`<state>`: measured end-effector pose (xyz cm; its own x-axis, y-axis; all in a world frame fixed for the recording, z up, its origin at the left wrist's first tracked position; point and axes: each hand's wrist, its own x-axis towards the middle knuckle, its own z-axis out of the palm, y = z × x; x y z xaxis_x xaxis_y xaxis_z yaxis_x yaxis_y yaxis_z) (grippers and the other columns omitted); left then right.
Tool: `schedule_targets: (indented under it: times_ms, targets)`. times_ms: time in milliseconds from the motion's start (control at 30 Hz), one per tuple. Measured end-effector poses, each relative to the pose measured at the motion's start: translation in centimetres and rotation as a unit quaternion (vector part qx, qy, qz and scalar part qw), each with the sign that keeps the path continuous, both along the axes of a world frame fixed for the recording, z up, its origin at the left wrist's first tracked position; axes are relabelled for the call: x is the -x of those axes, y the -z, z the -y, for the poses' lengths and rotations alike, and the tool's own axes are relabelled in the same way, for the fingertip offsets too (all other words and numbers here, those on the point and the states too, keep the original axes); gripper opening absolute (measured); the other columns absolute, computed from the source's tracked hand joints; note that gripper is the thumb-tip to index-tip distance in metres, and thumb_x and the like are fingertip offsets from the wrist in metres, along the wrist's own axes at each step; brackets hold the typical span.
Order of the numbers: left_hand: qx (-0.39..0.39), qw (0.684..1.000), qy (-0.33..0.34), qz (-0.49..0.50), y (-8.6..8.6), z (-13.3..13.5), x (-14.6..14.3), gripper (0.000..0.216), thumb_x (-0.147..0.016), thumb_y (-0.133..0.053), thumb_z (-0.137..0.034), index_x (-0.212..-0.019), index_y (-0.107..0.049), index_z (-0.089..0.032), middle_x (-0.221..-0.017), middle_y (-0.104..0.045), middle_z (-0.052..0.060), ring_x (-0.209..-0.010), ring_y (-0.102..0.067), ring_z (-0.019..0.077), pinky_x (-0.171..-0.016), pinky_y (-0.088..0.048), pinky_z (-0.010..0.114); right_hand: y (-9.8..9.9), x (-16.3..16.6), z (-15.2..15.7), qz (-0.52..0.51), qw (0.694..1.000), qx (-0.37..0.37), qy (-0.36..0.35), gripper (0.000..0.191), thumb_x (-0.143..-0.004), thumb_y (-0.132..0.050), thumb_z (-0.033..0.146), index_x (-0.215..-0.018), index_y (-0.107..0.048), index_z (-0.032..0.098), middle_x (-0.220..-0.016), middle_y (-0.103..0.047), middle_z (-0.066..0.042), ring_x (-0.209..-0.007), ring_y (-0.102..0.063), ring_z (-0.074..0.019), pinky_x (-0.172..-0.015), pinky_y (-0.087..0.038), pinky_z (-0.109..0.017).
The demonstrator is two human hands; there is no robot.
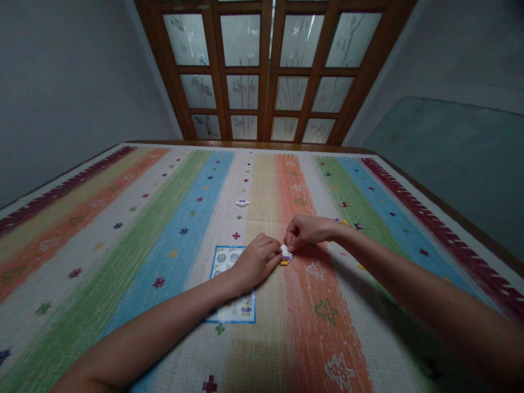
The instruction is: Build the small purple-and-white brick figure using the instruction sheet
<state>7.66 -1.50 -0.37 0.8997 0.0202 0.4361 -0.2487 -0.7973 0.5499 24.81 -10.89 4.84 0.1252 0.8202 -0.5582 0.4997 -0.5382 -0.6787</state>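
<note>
Between my hands, low over the striped tablecloth, is a small toy-brick model [286, 252], white on top with purple and yellow-orange below. My left hand [258, 261] grips its left side with bent fingers, its wrist crossing a blue-bordered picture sheet [234, 314]. From the right, my right hand [306, 232] reaches in with thumb and fingers pinched together at the model's upper edge. Whatever lies inside that pinch is too small to make out. The hand and forearm cover part of the sheet.
Beyond my hands lies a small white and purple brick piece [242, 202]. Several small loose bricks [346, 222], some purple and yellow, are scattered behind and beside my right forearm. A tiny pink piece [290, 309] lies nearer. The patterned tablecloth [164, 229] covers the table before wooden glazed doors [268, 71].
</note>
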Motion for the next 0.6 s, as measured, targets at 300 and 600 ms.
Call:
schedule_targets:
  times_ms: [300, 600]
  targets:
    - [0.0, 1.0, 0.0, 0.011, 0.2, 0.0, 0.0, 0.008, -0.085, -0.058, -0.019, -0.083, -0.064, -0.015, -0.087, -0.069, 0.006, -0.081, -0.056, 0.0182, -0.073, -0.046, 0.031, -0.8, 0.3, -1.0, 0.039, 0.998, 0.021, -0.047, 0.006, -0.056, -0.063, 0.012, -0.054, -0.067, 0.015, -0.055, -0.063, 0.001, -0.055, -0.049, -0.0104, -0.057, -0.037, -0.022]
    - [0.002, 1.0, 0.001, 0.007, 0.2, -0.1, 0.0, 0.008, -0.085, -0.057, -0.018, -0.081, -0.064, -0.015, -0.088, -0.069, 0.007, -0.083, -0.057, 0.0189, -0.075, -0.047, 0.032, -1.3, 0.9, -1.5, 0.1, 0.991, 0.05, -0.075, 0.006, -0.057, -0.062, 0.01, -0.055, -0.066, 0.014, -0.053, -0.06, 0.002, -0.053, -0.046, -0.0101, -0.052, -0.032, -0.023]
